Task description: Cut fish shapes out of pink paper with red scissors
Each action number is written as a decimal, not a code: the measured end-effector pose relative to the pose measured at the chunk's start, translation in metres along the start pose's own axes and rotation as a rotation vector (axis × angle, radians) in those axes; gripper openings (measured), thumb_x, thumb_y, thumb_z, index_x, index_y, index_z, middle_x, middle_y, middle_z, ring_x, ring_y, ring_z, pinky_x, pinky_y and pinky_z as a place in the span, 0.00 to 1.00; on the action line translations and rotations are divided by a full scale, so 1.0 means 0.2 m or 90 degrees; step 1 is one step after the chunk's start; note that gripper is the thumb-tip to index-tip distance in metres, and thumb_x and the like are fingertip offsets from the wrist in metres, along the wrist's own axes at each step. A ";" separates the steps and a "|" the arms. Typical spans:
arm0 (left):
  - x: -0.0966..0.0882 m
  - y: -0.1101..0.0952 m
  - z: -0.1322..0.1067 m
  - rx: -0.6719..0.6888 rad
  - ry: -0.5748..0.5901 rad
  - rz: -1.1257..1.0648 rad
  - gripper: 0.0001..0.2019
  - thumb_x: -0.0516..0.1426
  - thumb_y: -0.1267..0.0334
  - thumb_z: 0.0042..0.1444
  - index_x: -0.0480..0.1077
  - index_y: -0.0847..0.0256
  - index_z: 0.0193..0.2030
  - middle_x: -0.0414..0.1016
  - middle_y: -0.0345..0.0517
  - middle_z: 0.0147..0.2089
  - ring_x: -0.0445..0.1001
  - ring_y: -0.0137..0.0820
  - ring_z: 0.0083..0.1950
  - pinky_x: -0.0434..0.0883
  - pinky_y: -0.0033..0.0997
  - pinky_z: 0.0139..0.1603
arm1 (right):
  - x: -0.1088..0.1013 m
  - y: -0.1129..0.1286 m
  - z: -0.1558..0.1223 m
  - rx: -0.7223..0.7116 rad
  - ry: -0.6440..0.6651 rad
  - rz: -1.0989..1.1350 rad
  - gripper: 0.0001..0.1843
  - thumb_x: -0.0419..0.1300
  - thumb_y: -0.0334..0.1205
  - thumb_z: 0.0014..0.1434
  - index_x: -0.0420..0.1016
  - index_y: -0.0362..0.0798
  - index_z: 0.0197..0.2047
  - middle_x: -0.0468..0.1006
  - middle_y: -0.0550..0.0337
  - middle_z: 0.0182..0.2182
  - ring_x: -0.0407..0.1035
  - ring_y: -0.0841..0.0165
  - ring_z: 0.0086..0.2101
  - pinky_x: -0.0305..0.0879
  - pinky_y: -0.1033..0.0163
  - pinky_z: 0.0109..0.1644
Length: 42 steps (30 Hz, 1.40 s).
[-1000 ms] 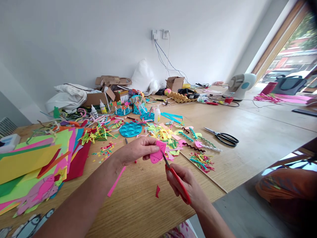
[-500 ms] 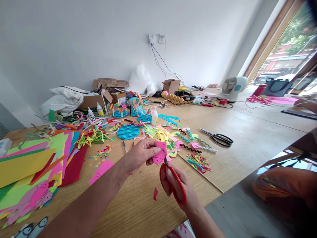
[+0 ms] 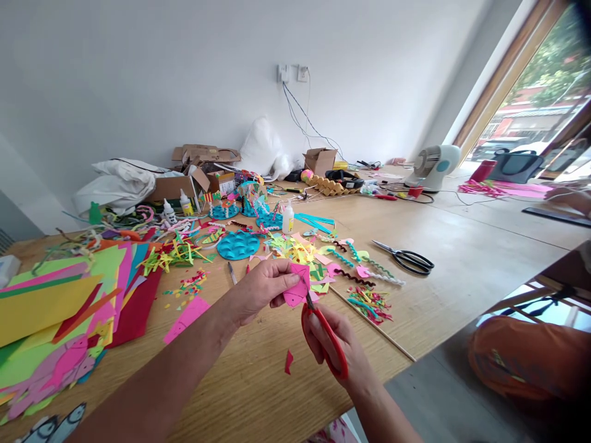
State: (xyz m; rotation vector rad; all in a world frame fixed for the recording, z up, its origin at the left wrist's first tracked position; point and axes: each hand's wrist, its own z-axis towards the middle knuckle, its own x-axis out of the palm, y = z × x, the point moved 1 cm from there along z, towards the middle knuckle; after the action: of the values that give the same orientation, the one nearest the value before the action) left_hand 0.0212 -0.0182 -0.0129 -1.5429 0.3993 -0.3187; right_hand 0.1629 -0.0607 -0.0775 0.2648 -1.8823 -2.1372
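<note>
Between the thumb and fingers of my left hand point(image 3: 270, 284) is a small piece of pink paper point(image 3: 298, 289) with dark drawn lines on it. My right hand point(image 3: 339, 344) grips red-handled scissors point(image 3: 336, 347), and their blades meet the paper's lower right edge. Below the hands a red paper scrap point(image 3: 289, 362) lies on the wooden table point(image 3: 240, 394). Another pink paper piece point(image 3: 187, 319), also with drawn lines, rests beyond my left forearm.
Coloured paper sheets point(image 3: 41, 307) are stacked at left. Black-handled scissors point(image 3: 409, 259) and a thin wooden stick point(image 3: 376, 326) lie at right. Yellow scraps point(image 3: 300, 251), a blue scalloped disc point(image 3: 238, 245) and a glue bottle point(image 3: 288, 218) are further back. An orange bag point(image 3: 526, 357) is beside the table.
The scissor handles have come closer together as my right hand closes a little. My left hand still holds the pink paper in nearly the same place.
</note>
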 end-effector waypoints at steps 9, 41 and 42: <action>0.01 0.01 0.00 -0.014 -0.004 -0.024 0.12 0.57 0.56 0.48 0.65 0.64 0.27 0.62 0.35 0.19 0.54 0.18 0.18 0.49 0.19 0.16 | 0.00 0.00 0.00 0.005 -0.002 -0.003 0.25 0.52 0.60 0.55 0.58 0.49 0.20 0.58 0.70 0.11 0.49 0.77 0.13 0.45 0.70 0.17; 0.06 0.03 0.00 0.012 -0.014 -0.098 0.12 0.57 0.56 0.49 0.65 0.63 0.28 0.63 0.34 0.21 0.58 0.19 0.19 0.55 0.19 0.18 | 0.01 -0.01 0.01 -0.009 -0.049 0.051 0.25 0.55 0.61 0.52 0.60 0.48 0.20 0.58 0.70 0.11 0.48 0.78 0.13 0.46 0.70 0.15; 0.06 0.03 0.00 0.013 -0.013 -0.097 0.12 0.57 0.56 0.49 0.65 0.63 0.28 0.64 0.35 0.21 0.58 0.19 0.19 0.55 0.19 0.18 | 0.01 -0.01 0.01 -0.007 -0.050 0.052 0.25 0.55 0.61 0.52 0.60 0.48 0.20 0.58 0.70 0.11 0.47 0.78 0.13 0.46 0.70 0.15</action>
State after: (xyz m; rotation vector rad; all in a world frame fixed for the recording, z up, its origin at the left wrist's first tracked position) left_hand 0.0320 -0.0238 -0.0199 -1.5596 0.2617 -0.4241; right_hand 0.1605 -0.0598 -0.0798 0.1005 -1.8898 -2.1322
